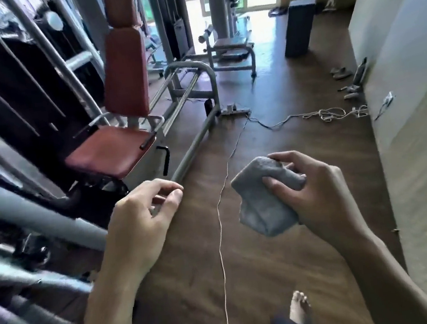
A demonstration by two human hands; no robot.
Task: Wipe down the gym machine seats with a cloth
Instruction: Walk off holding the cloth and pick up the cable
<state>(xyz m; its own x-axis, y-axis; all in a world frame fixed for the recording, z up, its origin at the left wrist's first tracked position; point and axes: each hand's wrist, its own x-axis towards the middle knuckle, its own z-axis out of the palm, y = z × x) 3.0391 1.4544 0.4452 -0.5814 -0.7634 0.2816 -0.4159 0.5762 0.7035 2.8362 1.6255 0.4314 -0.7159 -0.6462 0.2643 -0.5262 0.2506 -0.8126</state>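
Wood-plank gym floor (278, 86), weight machines along its left edge. Red padded seat (109, 153) with upright red backrest (126, 73) on the nearest machine. Folded grey cloth (264, 209): held above the floor, right of the seat and apart from it, gripped by right hand (320, 189), fingers and thumb curled round it. Left hand (141, 219): fingers loosely curled, holding nothing. Thin cord (220, 241) runs along the floor between the hands.
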